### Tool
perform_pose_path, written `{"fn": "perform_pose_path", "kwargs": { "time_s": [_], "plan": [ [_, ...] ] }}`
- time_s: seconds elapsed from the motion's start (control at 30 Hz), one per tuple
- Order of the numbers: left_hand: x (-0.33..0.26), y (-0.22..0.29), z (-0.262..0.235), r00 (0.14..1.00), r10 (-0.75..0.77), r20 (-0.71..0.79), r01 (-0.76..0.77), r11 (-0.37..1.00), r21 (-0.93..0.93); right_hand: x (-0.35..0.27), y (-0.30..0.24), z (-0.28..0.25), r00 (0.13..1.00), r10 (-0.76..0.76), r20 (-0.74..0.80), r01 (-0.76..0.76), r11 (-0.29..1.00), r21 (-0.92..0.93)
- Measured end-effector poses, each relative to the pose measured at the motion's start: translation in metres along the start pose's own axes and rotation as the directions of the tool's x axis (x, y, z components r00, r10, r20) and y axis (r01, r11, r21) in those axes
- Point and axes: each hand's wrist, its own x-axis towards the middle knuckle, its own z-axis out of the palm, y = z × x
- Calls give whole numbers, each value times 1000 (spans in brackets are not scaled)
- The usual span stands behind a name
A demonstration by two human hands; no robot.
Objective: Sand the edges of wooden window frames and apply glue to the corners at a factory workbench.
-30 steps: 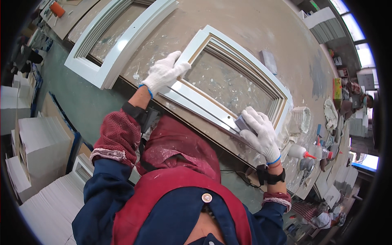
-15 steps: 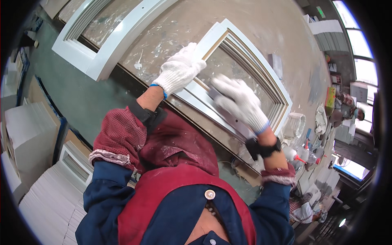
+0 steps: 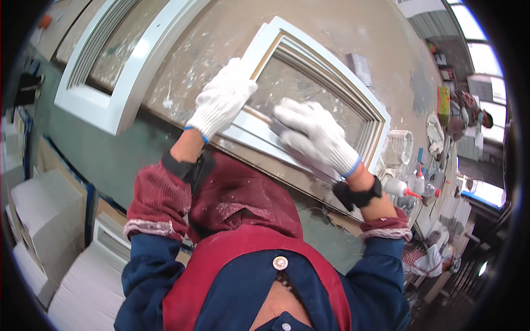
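A white arched frame (image 3: pixel 339 69) with several stepped inner edges lies on the bench in front of me. My left hand (image 3: pixel 223 100), in a white knit glove, grips the frame's left rail near the closest corner, fingers closed over it. On the near rail, my gloved right hand (image 3: pixel 316 134) presses a long, flat grey block (image 3: pixel 310 161) that looks like a sanding block. The hand covers most of the block, and its fingers are slightly blurred.
Another white frame (image 3: pixel 128 80) overhangs the bench edge at the left. A grey block (image 3: pixel 360 69) rests beyond my frame on the paint-spotted bench (image 3: pixel 221 33). Bottles with red tips (image 3: pixel 396 186) stand at the right. Stacked white panels (image 3: pixel 88 287) fill the lower left.
The view has shifted slightly, so the frames appear further left. My right hand and the grey block remain on the near rail, and my left hand keeps its grip.
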Motion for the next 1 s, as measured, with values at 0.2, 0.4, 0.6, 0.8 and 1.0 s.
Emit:
{"fn": "perform_pose_path", "kwargs": {
  "time_s": [0.2, 0.4, 0.6, 0.8, 1.0],
  "plan": [
    [-3, -15, 23, 982, -103, -161, 96, 994, -53, -37, 12, -6, 998, 44, -33, -44, 999, -8],
    [3, 1, 12, 980, -190, -52, 188, 981, -40, 24, 8, 31, 976, -27, -217, 50, 993, 103],
    [-2, -13, 21, 980, -83, -178, 66, 993, -99, -113, 26, -21, 986, 163, 45, -148, 960, -236],
    [10, 24, -8, 972, -225, 67, 220, 973, 64, -167, 53, -67, 955, 279, -98, -289, 808, -514],
    [11, 20, -2, 991, -129, 40, 125, 988, 88, -132, 114, -73, 964, 56, -261, -227, 684, -693]
  ]
}}
